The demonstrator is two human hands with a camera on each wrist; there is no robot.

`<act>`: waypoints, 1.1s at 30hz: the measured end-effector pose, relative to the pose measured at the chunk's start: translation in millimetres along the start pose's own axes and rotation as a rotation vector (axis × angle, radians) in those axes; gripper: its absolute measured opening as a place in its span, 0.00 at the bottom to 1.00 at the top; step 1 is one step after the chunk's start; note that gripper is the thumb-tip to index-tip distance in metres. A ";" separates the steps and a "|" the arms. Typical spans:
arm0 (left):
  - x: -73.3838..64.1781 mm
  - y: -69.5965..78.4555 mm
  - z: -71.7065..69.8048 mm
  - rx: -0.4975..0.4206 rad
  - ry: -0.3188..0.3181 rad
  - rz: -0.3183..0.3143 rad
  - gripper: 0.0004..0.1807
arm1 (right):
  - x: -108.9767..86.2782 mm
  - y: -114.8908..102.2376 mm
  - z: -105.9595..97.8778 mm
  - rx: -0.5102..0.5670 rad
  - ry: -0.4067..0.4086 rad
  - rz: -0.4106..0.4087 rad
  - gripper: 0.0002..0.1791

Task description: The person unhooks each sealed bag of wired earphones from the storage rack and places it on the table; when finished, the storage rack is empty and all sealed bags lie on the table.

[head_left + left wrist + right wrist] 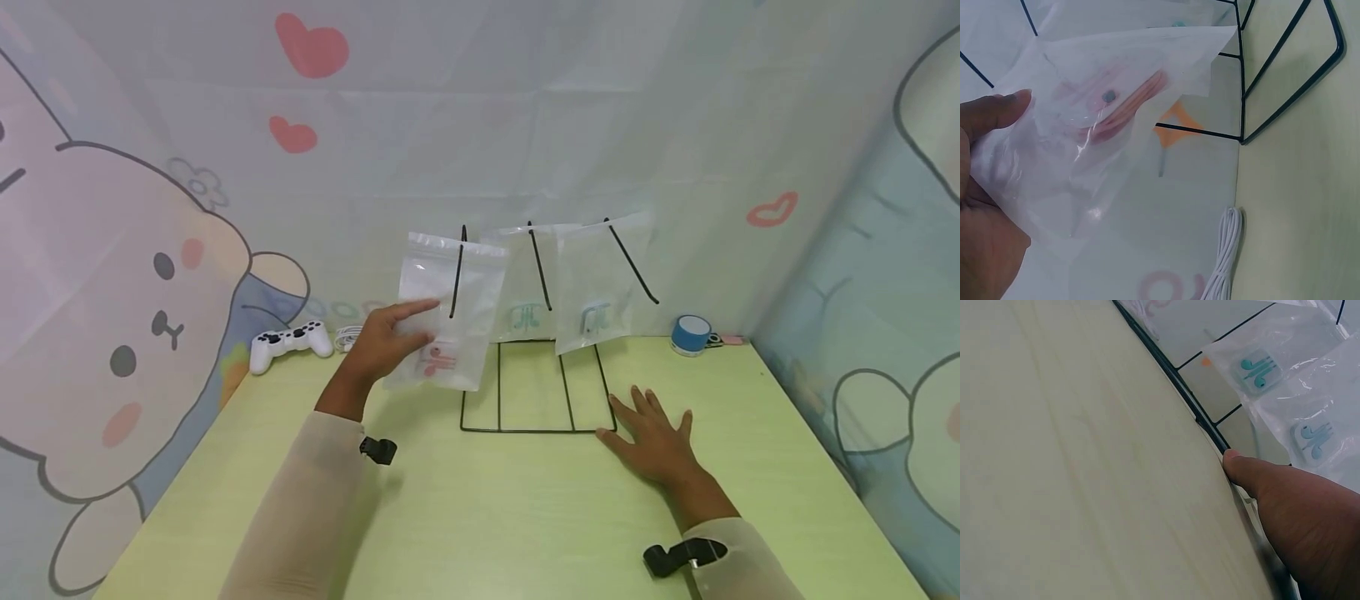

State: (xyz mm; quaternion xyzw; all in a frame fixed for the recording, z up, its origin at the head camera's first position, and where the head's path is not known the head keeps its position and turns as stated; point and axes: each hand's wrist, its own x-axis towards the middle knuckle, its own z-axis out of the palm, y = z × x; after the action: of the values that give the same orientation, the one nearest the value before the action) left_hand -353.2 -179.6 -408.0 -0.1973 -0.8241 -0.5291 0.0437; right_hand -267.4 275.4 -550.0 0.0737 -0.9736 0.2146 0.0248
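One bag (471,323), seemingly being settled, hangs at ten o'clock on the rack (538,431); the left hand (384,343) touches it, gripping or not, unclear. Release calls for steadiness: the splayed right hand (654,442) touches the rack at four. Around the table (495,517): controller (291,342) at nine, cloth (540,125) at twelve, tape (691,336) at three.

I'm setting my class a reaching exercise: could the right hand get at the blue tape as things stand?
Probably yes: the right hand carries nothing, its thumb only touches the rack near a front corner, and no object shows between that hand and the blue tape.
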 end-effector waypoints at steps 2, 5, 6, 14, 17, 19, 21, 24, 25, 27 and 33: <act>-2.9 2.4 -2.5 0.025 -0.005 0.022 0.30 | 0.0 -0.7 -0.9 0.000 -0.001 0.001 0.46; -7.6 4.6 -6.2 0.070 -0.008 0.064 0.29 | 0.3 -1.0 -1.1 -0.004 -0.003 0.003 0.46; -9.3 5.3 -7.2 0.083 -0.008 0.074 0.29 | 0.4 -1.0 -1.0 -0.003 -0.004 0.004 0.46; -23.5 11.3 -12.9 0.185 -0.035 0.176 0.28 | 0.2 -2.8 -1.4 -0.008 0.005 0.002 0.46; -27.7 11.3 -13.6 0.194 -0.045 0.198 0.29 | -0.6 -3.8 -1.8 -0.005 0.008 0.002 0.46; -30.3 11.3 -13.9 0.199 -0.050 0.203 0.29 | -0.6 -3.4 -1.3 -0.005 0.007 0.003 0.46; -33.2 11.0 -14.2 0.216 -0.051 0.208 0.30 | -0.4 -2.6 -0.7 -0.006 0.008 0.003 0.46; -37.7 11.4 -14.6 0.244 -0.047 0.226 0.30 | 0.3 -1.1 0.1 -0.008 0.004 0.004 0.47; -39.2 10.9 -14.8 0.249 -0.045 0.234 0.30 | 0.5 -1.0 0.2 -0.009 0.003 0.006 0.47; -42.5 10.5 -14.8 0.245 -0.042 0.241 0.30 | 0.5 -1.0 0.2 -0.008 0.001 0.008 0.47; -52.4 6.3 -13.2 0.241 -0.035 0.282 0.29 | 0.5 -1.2 0.5 -0.010 -0.001 0.010 0.47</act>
State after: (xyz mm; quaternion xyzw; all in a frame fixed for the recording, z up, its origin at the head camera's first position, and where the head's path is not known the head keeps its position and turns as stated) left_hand -304.5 -203.7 -411.6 -0.3135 -0.8464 -0.4115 0.1266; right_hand -267.7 274.1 -550.0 0.0688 -0.9750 0.2099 0.0237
